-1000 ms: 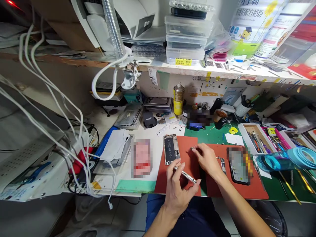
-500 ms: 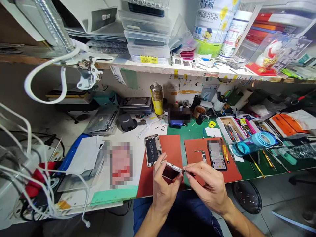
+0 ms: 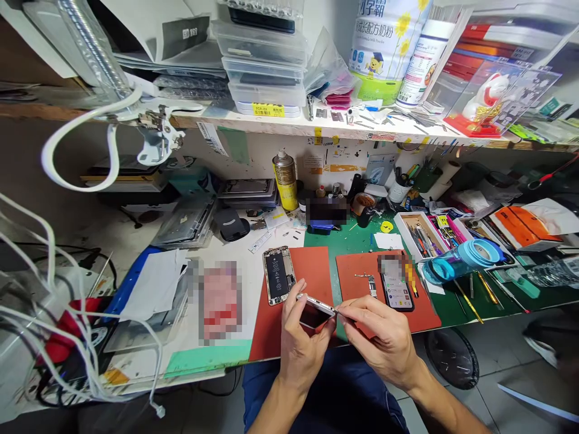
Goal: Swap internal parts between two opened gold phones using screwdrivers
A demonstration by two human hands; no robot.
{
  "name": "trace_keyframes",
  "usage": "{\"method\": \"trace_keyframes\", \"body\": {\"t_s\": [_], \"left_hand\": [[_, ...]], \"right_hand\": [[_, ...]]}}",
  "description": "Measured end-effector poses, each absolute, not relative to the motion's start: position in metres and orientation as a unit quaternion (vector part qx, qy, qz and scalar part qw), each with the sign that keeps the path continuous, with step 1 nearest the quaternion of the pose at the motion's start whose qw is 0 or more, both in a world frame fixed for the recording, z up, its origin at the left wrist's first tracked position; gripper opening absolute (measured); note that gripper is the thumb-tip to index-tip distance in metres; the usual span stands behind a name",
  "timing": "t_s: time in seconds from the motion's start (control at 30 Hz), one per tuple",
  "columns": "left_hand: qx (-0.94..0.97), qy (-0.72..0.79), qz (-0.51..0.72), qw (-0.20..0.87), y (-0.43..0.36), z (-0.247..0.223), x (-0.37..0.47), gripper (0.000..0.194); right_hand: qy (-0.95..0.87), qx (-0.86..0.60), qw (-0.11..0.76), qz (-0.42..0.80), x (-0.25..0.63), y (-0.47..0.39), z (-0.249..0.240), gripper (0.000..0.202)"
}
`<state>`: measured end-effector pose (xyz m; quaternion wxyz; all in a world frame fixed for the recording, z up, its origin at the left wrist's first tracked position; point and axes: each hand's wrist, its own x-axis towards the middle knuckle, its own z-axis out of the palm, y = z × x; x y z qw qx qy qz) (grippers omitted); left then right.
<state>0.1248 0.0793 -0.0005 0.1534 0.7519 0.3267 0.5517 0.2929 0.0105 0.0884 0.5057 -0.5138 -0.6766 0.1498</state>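
My left hand is closed around a smartphone, which is tilted so that its narrow edge faces up. At the phone's right corner, the thumb and fingers of my right hand are pinched together. Whatever sits between those fingertips is too small and hidden to name. Just beyond my left hand, an opened phone with a black battery lies on the left red mat. A small phone circuit board and a phone with a lit screen rest on the right red mat.
A blue water bottle lies on its side at the right, by trays of tools and loose screwdrivers. A yellow spray can stands at the back under a loaded shelf. White cables hang at the left.
The whole view has shifted slightly. Both hands keep nearly the same pose at the phone, with only a small change at the right fingertips.
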Motion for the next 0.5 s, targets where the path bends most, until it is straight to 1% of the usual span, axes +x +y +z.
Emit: {"method": "trace_keyframes", "body": {"t_s": [0.23, 0.37, 0.5], "left_hand": [[0.759, 0.315, 0.553, 0.136, 0.077, 0.005, 0.125, 0.081], [0.777, 0.316, 0.536, 0.094, 0.073, 0.01, 0.121, 0.065], [0.793, 0.324, 0.51, 0.077, 0.068, 0.011, 0.117, 0.049]], "right_hand": [[-0.673, -0.513, 0.493, 0.202, 0.297, 0.011, 0.09, 0.031], [-0.644, -0.527, 0.49, 0.26, 0.297, 0.01, 0.092, 0.025], [-0.605, -0.548, 0.487, 0.31, 0.296, 0.011, 0.094, 0.018]]}}
